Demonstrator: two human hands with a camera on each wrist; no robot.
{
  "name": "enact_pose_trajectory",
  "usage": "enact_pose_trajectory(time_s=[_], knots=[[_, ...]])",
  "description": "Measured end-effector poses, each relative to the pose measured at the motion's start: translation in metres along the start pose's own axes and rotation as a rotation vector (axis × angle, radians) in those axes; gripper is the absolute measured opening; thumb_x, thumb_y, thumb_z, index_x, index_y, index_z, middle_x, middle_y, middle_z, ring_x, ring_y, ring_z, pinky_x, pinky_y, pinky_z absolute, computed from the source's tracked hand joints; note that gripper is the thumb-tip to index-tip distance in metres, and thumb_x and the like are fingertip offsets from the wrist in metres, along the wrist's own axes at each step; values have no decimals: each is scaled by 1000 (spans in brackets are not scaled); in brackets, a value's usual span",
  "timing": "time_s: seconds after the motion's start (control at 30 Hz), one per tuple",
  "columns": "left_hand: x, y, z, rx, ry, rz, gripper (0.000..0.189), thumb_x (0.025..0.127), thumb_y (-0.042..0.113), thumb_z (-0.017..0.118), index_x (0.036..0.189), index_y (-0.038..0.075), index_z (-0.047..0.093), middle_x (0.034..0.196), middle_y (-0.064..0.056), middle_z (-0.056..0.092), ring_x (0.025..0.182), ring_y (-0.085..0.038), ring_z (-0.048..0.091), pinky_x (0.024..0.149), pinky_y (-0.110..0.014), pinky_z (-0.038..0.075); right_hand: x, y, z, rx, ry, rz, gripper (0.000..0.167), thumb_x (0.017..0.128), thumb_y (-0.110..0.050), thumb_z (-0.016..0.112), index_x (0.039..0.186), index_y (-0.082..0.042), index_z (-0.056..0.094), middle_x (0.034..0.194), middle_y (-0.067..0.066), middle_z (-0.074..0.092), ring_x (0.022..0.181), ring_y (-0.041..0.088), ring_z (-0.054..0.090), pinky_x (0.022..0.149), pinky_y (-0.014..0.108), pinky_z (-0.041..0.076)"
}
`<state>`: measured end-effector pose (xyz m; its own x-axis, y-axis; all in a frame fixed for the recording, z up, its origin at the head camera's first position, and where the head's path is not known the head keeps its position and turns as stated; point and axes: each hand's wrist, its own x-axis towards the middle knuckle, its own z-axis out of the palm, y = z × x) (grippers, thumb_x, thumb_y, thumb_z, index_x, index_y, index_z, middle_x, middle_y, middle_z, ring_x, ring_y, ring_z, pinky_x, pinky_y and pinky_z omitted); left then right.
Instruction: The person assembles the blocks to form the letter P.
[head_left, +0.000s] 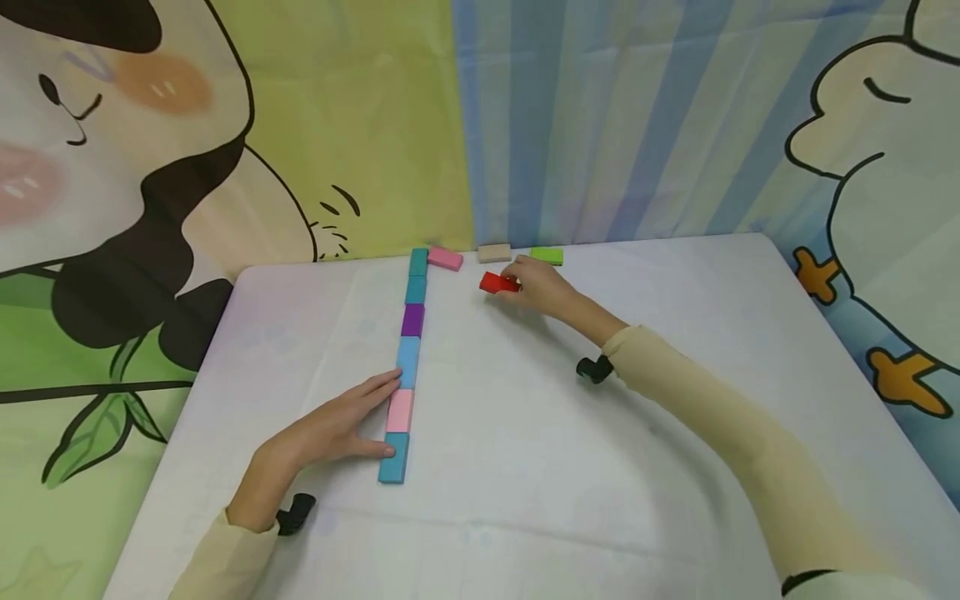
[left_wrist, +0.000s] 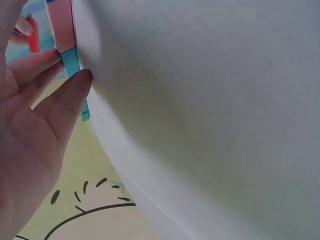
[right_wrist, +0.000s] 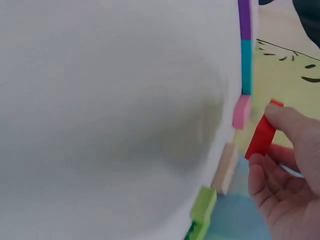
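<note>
My right hand [head_left: 546, 287] pinches a red block [head_left: 492, 282] between thumb and fingers; in the head view it is near the table's far edge. A row of several blocks laid end to end runs away from me on the left: a blue block [head_left: 393, 460] nearest, then a pink block [head_left: 401, 410], a light blue block [head_left: 408, 357], a purple block [head_left: 412, 320] and two teal ones. Beside this row, my left hand [head_left: 326, 429] has its fingers extended. Its fingertips touch the light blue block's side, and the thumb touches the nearest blue block.
Along the far edge of the white table [head_left: 570, 467] lie a loose pink block [head_left: 446, 259], a beige block [head_left: 494, 253] and a green block [head_left: 547, 255]. In the right wrist view, a darker green piece [right_wrist: 190, 231] shows beside the green one. Cartoon-printed curtains [head_left: 360, 108] hang behind.
</note>
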<state>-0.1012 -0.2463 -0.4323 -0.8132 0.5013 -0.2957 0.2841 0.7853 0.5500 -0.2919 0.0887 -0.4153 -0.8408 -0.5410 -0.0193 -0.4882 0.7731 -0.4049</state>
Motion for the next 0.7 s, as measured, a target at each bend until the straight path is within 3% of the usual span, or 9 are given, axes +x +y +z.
enact_pose_trajectory(time_s=[0.13,0.27,0.5,0.7], knots=[[1,-3,4,4,-1,9,103,76,55,75,156,18,21,163,1,19,149,-31,25,116,-52,31,31,-11,20,-40,-8,94,41,91,-32,67,118,0,65,106,14,63,88,21,51,69,26,43],[0,-3,6,9,3,13,104,76,55,75,156,19,21,163,1,19,149,-30,26,116,-51,32,49,-13,33,-96,-29,152,47,91,-37,65,122,-1,62,109,13,61,89,21,52,70,29,44],[-1,-2,3,9,-5,-6,104,75,53,77,156,21,20,163,4,17,150,-27,24,117,-49,31,62,-17,38,-58,-16,202,46,91,-37,67,118,0,59,109,12,57,90,24,54,81,32,51],[0,-2,1,16,-1,-4,104,75,53,77,156,20,21,163,4,18,149,-28,25,117,-49,31,62,-19,36,-75,16,176,49,91,-43,65,117,-1,62,111,12,59,93,24,56,81,34,52]])
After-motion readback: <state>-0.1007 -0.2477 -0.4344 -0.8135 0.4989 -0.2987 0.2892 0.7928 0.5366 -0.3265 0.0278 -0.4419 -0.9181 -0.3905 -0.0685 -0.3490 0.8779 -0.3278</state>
